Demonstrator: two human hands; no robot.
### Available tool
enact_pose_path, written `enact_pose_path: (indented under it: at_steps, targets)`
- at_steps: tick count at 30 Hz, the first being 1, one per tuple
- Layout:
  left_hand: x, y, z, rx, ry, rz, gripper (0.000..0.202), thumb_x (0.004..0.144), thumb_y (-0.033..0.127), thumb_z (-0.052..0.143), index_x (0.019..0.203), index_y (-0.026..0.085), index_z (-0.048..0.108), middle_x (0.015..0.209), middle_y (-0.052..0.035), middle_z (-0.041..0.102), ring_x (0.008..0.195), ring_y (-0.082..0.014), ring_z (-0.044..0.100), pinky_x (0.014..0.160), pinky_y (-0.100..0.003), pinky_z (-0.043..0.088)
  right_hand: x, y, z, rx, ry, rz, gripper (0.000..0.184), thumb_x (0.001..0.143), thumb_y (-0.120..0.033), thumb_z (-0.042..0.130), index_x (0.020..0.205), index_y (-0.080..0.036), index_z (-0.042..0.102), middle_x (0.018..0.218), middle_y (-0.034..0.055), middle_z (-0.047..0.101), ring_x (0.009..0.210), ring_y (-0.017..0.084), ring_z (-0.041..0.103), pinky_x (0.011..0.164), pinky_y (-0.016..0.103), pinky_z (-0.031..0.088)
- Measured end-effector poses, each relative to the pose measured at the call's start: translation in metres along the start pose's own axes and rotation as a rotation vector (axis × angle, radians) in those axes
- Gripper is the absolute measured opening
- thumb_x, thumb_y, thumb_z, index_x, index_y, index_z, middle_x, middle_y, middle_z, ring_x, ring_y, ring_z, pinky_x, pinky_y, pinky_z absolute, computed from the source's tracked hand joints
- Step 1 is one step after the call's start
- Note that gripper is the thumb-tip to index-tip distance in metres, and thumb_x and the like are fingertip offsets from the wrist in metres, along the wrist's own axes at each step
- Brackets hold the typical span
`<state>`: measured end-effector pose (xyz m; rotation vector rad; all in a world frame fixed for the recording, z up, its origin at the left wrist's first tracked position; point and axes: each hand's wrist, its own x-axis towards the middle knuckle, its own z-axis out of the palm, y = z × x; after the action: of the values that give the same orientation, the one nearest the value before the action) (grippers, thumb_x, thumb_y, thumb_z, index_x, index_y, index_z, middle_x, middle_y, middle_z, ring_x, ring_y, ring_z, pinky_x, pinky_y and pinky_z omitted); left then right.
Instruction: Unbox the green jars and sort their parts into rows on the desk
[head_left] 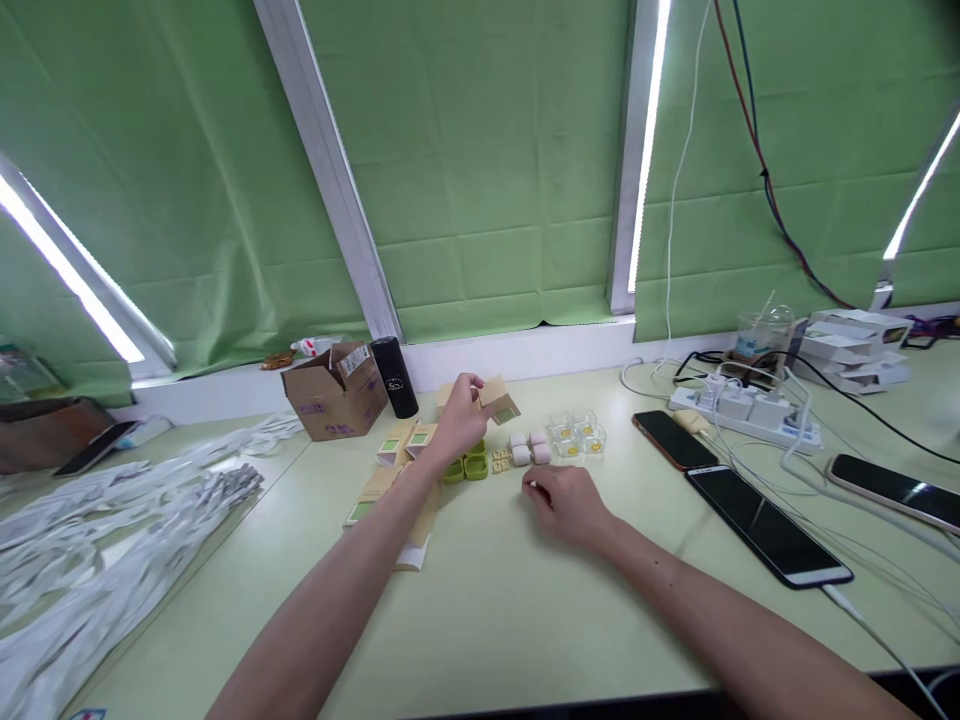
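Note:
My left hand (459,420) is raised a little above the table, fingers closed on a small tan cardboard box (501,398) with a green window. My right hand (566,505) rests on the pale green table (510,610) with fingers curled, thumb and finger pinched round something small and white I cannot make out. Just beyond it lie small white pieces (529,447), green cases (466,467) and clear plastic cases with yellow insides (577,436). More tan boxes (405,442) lie left of the green cases.
An open cardboard carton (335,398) and a black flask (395,377) stand at the back. Bundles of white cables (97,540) fill the left. Phones (765,525) lie at right, with a power strip (742,410) and trailing cables. White boxes (855,350) are stacked at far right.

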<state>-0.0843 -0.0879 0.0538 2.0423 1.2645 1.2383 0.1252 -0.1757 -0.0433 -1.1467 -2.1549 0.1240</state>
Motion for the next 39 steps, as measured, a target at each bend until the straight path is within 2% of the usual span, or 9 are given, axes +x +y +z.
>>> enact_pose_path:
  at_steps: [3,5,11,17,22,28,31,35,39]
  targets:
    - [-0.04,0.013,-0.012,-0.02,-0.133,0.008,0.03,0.09,0.019,0.062,0.114,0.024,0.046,0.12,-0.0065,0.06,0.11,-0.0216,0.061,0.099,-0.039,0.05,0.002,0.01,-0.006,0.032,0.196,-0.002,0.015,0.095,-0.02,0.052,0.089,-0.021,0.066,0.074,0.0027,0.072,0.061,0.016,0.062,0.063,0.028,0.036]
    - [-0.068,0.018,-0.015,0.04,-0.234,-0.027,0.025,0.092,0.022,0.06,0.115,0.025,0.047,0.118,-0.0063,0.061,0.111,-0.0228,0.061,0.097,-0.04,0.051,0.002,0.014,-0.009,0.062,0.227,-0.009,0.015,0.095,-0.02,0.05,0.088,-0.021,0.063,0.07,0.0017,0.069,0.058,0.016,0.058,0.062,0.028,0.035]
    - [-0.119,0.013,0.0,0.138,-0.287,0.017,0.025,0.092,0.018,0.055,0.114,0.027,0.05,0.119,-0.0062,0.061,0.11,-0.0233,0.062,0.098,-0.043,0.054,0.001,0.009,-0.014,0.132,-0.091,-0.007,0.019,0.085,-0.018,0.059,0.103,-0.024,0.056,0.073,-0.0031,0.067,0.064,0.017,0.059,0.063,0.027,0.032]
    - [-0.128,0.001,0.008,-0.033,-0.245,0.01,0.049,0.087,0.017,0.064,0.131,0.029,0.046,0.138,-0.0103,0.058,0.13,-0.0263,0.06,0.112,-0.051,0.051,0.002,0.009,-0.02,0.178,-0.185,0.0,0.018,0.085,-0.022,0.061,0.094,-0.025,0.045,0.071,-0.005,0.059,0.062,0.016,0.05,0.062,0.027,0.029]
    - [-0.132,-0.001,0.013,-0.105,-0.165,0.015,0.055,0.083,0.009,0.059,0.133,0.027,0.045,0.134,-0.0097,0.059,0.126,-0.0238,0.062,0.112,-0.049,0.05,0.0,0.013,-0.019,0.2,-0.212,0.015,0.025,0.084,-0.028,0.065,0.086,-0.025,0.04,0.069,-0.0055,0.057,0.06,0.015,0.046,0.06,0.027,0.028]
    - [-0.134,-0.004,0.016,0.028,-0.035,-0.006,0.06,0.071,0.0,0.053,0.126,0.024,0.047,0.121,-0.0084,0.058,0.102,-0.0206,0.061,0.091,-0.04,0.055,0.001,0.022,-0.009,0.075,-0.079,0.053,0.015,0.086,-0.019,0.053,0.081,-0.025,0.04,0.066,-0.0037,0.054,0.059,0.016,0.047,0.06,0.027,0.026]
    - [-0.134,-0.002,0.014,0.059,-0.02,-0.044,0.063,0.07,0.0,0.053,0.128,0.023,0.046,0.12,-0.0089,0.058,0.103,-0.0216,0.06,0.09,-0.039,0.053,0.001,0.027,-0.005,0.046,-0.053,0.054,0.015,0.085,-0.016,0.052,0.08,-0.025,0.041,0.065,-0.0035,0.055,0.059,0.016,0.048,0.06,0.027,0.026]
    - [-0.135,0.005,0.014,0.041,-0.096,-0.109,0.065,0.072,0.007,0.059,0.133,0.023,0.043,0.13,-0.0114,0.056,0.12,-0.0259,0.056,0.102,-0.044,0.049,0.001,0.027,-0.003,0.022,-0.045,0.05,0.015,0.082,-0.014,0.053,0.081,-0.025,0.042,0.066,-0.0035,0.057,0.059,0.016,0.049,0.06,0.027,0.025]
    - [-0.138,0.008,0.02,0.076,-0.169,-0.226,0.066,0.079,0.031,0.073,0.135,0.021,0.04,0.141,-0.0165,0.053,0.13,-0.0325,0.053,0.109,-0.048,0.046,0.001,0.023,-0.004,0.003,-0.018,0.051,0.014,0.082,-0.013,0.052,0.081,-0.024,0.044,0.066,-0.0035,0.058,0.058,0.016,0.05,0.059,0.027,0.025]
